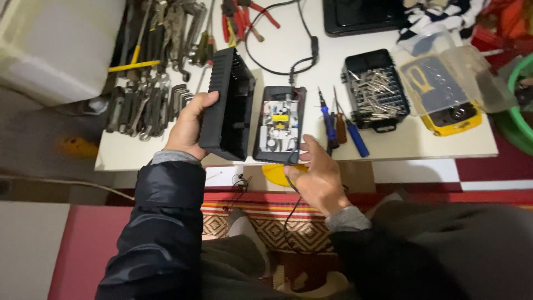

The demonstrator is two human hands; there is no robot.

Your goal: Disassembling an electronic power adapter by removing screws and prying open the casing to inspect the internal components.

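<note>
— What has the left hand (pixel 189 125) got?

— Its grip is clamped on a black plastic cover (pixel 229 105), held tilted on edge above the table (pixel 422 145) near the front edge.

— And the right hand (pixel 317 175)?

— Fingers spread apart, holding nothing, at the front edge, just touching the near end of the open black case (pixel 261 145) with its circuit board (pixel 279 123) exposed. A black cable (pixel 288 66) runs from the case toward the back edge.

— Anything around?

— Screwdrivers (pixel 340 125) just right of the case, a bit set box (pixel 375 89) beyond, wrenches (pixel 145 103) near the left edge.
</note>
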